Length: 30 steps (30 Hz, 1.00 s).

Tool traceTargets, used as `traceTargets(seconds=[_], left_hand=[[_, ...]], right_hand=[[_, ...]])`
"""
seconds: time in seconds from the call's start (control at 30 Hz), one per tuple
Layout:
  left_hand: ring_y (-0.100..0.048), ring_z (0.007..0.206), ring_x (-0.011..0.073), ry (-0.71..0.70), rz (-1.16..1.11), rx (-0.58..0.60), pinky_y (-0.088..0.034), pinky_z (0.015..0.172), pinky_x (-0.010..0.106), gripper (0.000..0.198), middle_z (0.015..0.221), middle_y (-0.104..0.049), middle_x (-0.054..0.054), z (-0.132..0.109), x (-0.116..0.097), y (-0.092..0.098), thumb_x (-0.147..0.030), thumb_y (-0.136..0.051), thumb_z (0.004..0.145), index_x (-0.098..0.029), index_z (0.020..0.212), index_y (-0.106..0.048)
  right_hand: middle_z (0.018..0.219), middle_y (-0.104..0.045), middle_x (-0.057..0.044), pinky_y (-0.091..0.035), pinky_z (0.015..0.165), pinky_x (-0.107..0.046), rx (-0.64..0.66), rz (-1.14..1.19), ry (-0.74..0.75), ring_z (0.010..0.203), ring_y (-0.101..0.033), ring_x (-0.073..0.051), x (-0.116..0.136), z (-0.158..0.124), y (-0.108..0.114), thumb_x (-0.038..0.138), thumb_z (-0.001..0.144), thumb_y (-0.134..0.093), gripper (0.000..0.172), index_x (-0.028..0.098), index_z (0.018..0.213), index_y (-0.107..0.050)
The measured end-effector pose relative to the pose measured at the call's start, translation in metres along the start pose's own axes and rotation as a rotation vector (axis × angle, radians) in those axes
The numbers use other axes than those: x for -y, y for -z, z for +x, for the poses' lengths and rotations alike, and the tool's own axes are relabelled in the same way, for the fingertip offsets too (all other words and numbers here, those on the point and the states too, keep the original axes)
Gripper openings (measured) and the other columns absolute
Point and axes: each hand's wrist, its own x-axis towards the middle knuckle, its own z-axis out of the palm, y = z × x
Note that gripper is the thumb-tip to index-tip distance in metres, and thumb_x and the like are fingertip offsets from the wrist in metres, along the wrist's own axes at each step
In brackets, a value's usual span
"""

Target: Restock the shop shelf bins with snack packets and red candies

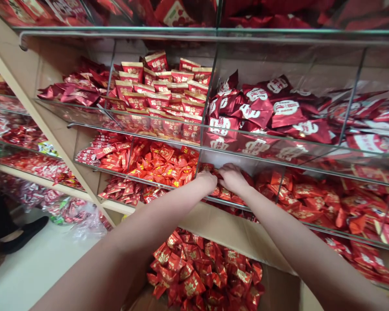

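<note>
Both hands reach into a glass-fronted shelf compartment of red wrapped candies [227,193]. My left hand [208,179] is at the compartment's left side, its fingers bent down among the wrappers and mostly hidden. Close beside it, my right hand [233,177] lies over the candies with fingers bent and somewhat apart. No candy shows clearly lifted in either hand. Below my forearms stands an open cardboard box [236,235], holding a heap of similar red wrapped candies [194,268].
Glass dividers separate neighbouring orange-red packets [165,166] and red packets [314,196]. Above are gold-edged packets [158,101] and dark red packets [259,103] behind a glass shelf front [253,140]. A person's black shoe [26,233] is on the floor at left.
</note>
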Motion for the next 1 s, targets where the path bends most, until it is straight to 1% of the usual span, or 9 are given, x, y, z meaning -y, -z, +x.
traceTargets(seconds=[0.1, 0.23, 0.37, 0.53, 0.7, 0.77, 0.87, 0.93, 1.0], left_hand=[[-0.047, 0.111, 0.0281, 0.012, -0.013, 0.024, -0.044, 0.087, 0.038, 0.056, 0.123, -0.048, 0.020, 0.003, 0.000, 0.000, -0.008, -0.065, 0.063, -0.012, 0.116, -0.051], [-0.048, 0.110, 0.0287, 0.012, -0.030, 0.026, -0.044, 0.087, 0.038, 0.061, 0.124, -0.048, 0.020, 0.006, 0.001, -0.001, -0.008, -0.067, 0.060, -0.013, 0.118, -0.049], [-0.047, 0.112, 0.0298, 0.013, -0.044, 0.047, -0.044, 0.087, 0.038, 0.066, 0.125, -0.046, 0.020, 0.011, 0.001, -0.004, -0.006, -0.070, 0.055, -0.011, 0.118, -0.050], [-0.046, 0.112, 0.0308, 0.028, -0.058, 0.074, -0.044, 0.088, 0.040, 0.071, 0.126, -0.046, 0.019, 0.017, 0.000, -0.005, -0.004, -0.073, 0.050, -0.015, 0.116, -0.051], [-0.049, 0.109, 0.0311, 0.008, -0.061, 0.100, -0.044, 0.088, 0.039, 0.085, 0.124, -0.047, 0.019, 0.015, 0.003, 0.000, -0.006, -0.077, 0.041, -0.012, 0.120, -0.046], [-0.051, 0.107, 0.0300, -0.010, -0.065, 0.125, -0.045, 0.088, 0.037, 0.094, 0.122, -0.049, 0.019, 0.015, 0.005, 0.003, -0.011, -0.079, 0.039, -0.011, 0.125, -0.039], [-0.050, 0.108, 0.0304, -0.015, -0.061, 0.164, -0.044, 0.088, 0.037, 0.102, 0.124, -0.048, 0.018, 0.017, 0.006, 0.006, -0.029, -0.080, 0.042, -0.011, 0.130, -0.030], [-0.048, 0.110, 0.0304, -0.021, -0.040, 0.153, -0.041, 0.091, 0.036, 0.099, 0.125, -0.047, 0.018, 0.020, 0.006, 0.007, -0.038, -0.078, 0.046, -0.009, 0.129, -0.031], [-0.046, 0.112, 0.0299, -0.027, -0.016, 0.102, -0.038, 0.094, 0.034, 0.092, 0.125, -0.047, 0.018, 0.025, 0.005, 0.008, -0.042, -0.075, 0.050, -0.008, 0.127, -0.036]], right_hand=[[0.088, -0.061, -0.009, -0.030, 0.081, -0.032, 0.020, -0.026, 0.029, 0.096, -0.042, -0.023, 0.003, 0.007, -0.003, 0.023, 0.077, -0.051, 0.014, 0.017, 0.085, -0.061], [0.085, -0.062, -0.008, -0.029, 0.082, -0.034, -0.007, -0.046, 0.037, 0.092, -0.044, -0.022, 0.005, 0.008, -0.005, 0.017, 0.079, -0.046, 0.016, 0.018, 0.082, -0.061], [0.095, -0.062, -0.008, -0.028, 0.081, -0.035, -0.010, -0.036, 0.064, 0.096, -0.044, -0.023, 0.006, 0.003, -0.003, 0.017, 0.077, -0.048, 0.016, 0.019, 0.083, -0.062], [0.105, -0.060, -0.005, -0.026, 0.085, -0.037, 0.016, 0.040, 0.139, 0.097, -0.047, -0.022, 0.004, -0.001, -0.006, 0.023, 0.079, -0.048, 0.017, 0.020, 0.084, -0.064], [0.105, -0.060, -0.007, -0.027, 0.086, -0.034, 0.019, 0.086, 0.083, 0.099, -0.048, -0.021, 0.004, 0.002, -0.012, 0.021, 0.081, -0.044, 0.019, 0.018, 0.084, -0.063], [0.101, -0.060, -0.008, -0.027, 0.085, -0.033, 0.013, 0.093, 0.037, 0.097, -0.048, -0.020, 0.005, 0.004, -0.012, 0.020, 0.080, -0.045, 0.017, 0.017, 0.087, -0.061], [0.101, -0.058, -0.009, -0.028, 0.083, -0.033, 0.003, 0.097, -0.015, 0.096, -0.047, -0.021, 0.006, 0.007, -0.012, 0.020, 0.079, -0.047, 0.017, 0.016, 0.091, -0.058], [0.101, -0.058, -0.010, -0.028, 0.083, -0.033, 0.009, 0.097, -0.025, 0.096, -0.046, -0.022, 0.006, 0.008, -0.011, 0.022, 0.079, -0.046, 0.018, 0.016, 0.092, -0.057], [0.100, -0.058, -0.010, -0.028, 0.082, -0.033, 0.009, 0.094, -0.031, 0.095, -0.046, -0.022, 0.005, 0.009, -0.011, 0.022, 0.078, -0.046, 0.019, 0.016, 0.094, -0.055]])
